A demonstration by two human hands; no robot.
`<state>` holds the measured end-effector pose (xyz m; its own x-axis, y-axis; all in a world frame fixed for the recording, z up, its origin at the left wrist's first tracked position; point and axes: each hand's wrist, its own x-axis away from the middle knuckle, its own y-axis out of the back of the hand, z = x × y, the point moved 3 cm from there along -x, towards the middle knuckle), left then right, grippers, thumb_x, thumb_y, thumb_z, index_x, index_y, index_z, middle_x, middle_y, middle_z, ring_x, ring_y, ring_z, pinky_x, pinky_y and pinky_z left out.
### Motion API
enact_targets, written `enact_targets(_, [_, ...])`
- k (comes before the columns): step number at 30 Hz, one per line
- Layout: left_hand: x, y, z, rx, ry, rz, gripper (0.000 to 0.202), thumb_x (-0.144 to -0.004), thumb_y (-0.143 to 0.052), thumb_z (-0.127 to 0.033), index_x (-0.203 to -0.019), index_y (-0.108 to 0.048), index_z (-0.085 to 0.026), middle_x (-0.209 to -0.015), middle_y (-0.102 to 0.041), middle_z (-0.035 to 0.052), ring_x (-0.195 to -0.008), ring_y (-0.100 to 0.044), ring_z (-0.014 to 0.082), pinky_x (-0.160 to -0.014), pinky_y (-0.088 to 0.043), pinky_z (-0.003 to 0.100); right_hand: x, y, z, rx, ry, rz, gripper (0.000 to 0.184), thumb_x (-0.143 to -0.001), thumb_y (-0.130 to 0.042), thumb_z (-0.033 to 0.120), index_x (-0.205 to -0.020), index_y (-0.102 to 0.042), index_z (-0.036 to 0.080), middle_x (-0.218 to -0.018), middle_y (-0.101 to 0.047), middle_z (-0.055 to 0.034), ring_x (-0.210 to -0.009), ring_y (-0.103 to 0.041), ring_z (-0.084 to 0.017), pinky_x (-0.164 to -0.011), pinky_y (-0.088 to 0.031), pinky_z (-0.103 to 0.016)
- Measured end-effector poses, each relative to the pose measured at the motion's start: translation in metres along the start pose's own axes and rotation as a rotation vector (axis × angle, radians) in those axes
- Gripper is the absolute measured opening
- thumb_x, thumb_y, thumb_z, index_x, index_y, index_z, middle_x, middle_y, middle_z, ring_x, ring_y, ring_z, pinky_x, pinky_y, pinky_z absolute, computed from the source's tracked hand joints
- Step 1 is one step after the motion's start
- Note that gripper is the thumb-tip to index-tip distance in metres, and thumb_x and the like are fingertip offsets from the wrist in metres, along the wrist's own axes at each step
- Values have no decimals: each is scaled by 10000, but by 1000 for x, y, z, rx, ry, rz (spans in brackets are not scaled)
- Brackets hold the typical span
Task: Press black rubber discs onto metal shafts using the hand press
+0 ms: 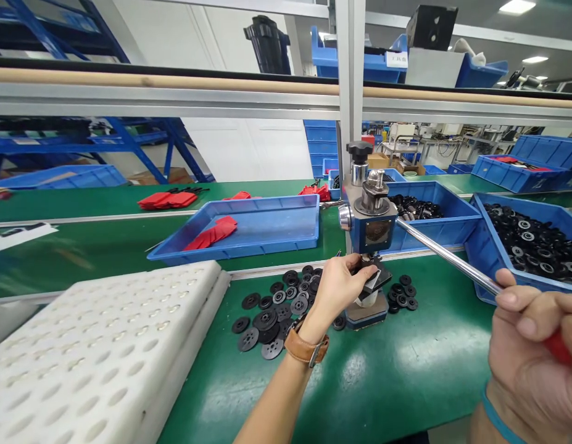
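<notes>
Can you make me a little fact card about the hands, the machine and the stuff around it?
Machine: small blue-and-silver metal press
Left hand: fingertips at the press's flat black plate; I can't tell if they grip anything
Right hand: closed around the press's long silver metal lever
Left of press: pile of round, flat black discs
Right of press: small cluster of round black parts
Far right: blue plastic bin of dark round parts
Far left: white block with round holes
Table: shiny green top
</notes>
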<state>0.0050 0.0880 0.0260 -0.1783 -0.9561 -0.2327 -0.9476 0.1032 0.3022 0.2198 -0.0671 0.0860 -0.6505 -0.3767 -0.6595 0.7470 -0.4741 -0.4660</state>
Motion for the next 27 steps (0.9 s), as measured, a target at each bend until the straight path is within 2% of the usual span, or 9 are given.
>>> enact_targets(4, [-1,0,0,-10,-13,18,208,-785,-727,-343,-796,-788,-144,-753,-780,55,-708,-702,229,-596,-470,260,3,-10,6,-44,34,43,271,-833,-551,90,-933,-780,196,-583,-605,11,-716,-729,-232,-929,-618,-526])
enact_targets(8, [-3,2,1,-71,-1,32,261,-797,-695,-388,-812,-792,-145,-769,-794,62,-745,-723,259,-607,-459,278,3,-14,8,-46,-15,123,236,-925,-569,125,-1003,-774,214,-612,-616,26,-750,-749,-205,-976,-603,-509])
enact_targets(11, [-5,4,1,-63,23,49,313,-790,-690,-433,-875,-806,-155,-860,-821,69,-834,-745,298,-662,-491,302,11,-11,0,-51,12,168,234,-982,-559,168,-1041,-769,251,-613,-615,30,-765,-759,-207,-963,-607,-532])
enact_targets(14, [-6,5,3,-52,47,71,397,-776,-692,-488,-954,-813,-155,-942,-829,81,-906,-749,336,-703,-514,331,19,-7,-9,-81,67,186,248,-1006,-548,188,-1049,-772,285,-611,-628,30,-786,-768,-206,-960,-614,-507])
enact_targets(19, [-5,5,5,-18,51,80,445,-760,-698,-507,-1012,-809,-157,-1020,-825,93,-997,-741,357,-781,-545,361,21,-5,-8,-85,40,204,267,-1004,-536,168,-1042,-784,258,-627,-648,23,-839,-772,-198,-1000,-601,-470])
enact_targets(23, [-3,3,3,-19,29,52,369,-765,-701,-461,-941,-816,-158,-944,-828,87,-910,-751,324,-733,-541,336,23,0,-7,-71,23,205,266,-998,-542,167,-1044,-786,262,-618,-646,23,-857,-774,-217,-987,-604,-507])
enact_targets(27, [0,-1,2,-41,10,30,293,-783,-701,-409,-876,-814,-155,-862,-817,73,-809,-734,279,-672,-504,302,32,12,-17,-67,61,144,245,-971,-582,177,-1030,-786,298,-664,-686,22,-859,-775,-237,-963,-603,-557])
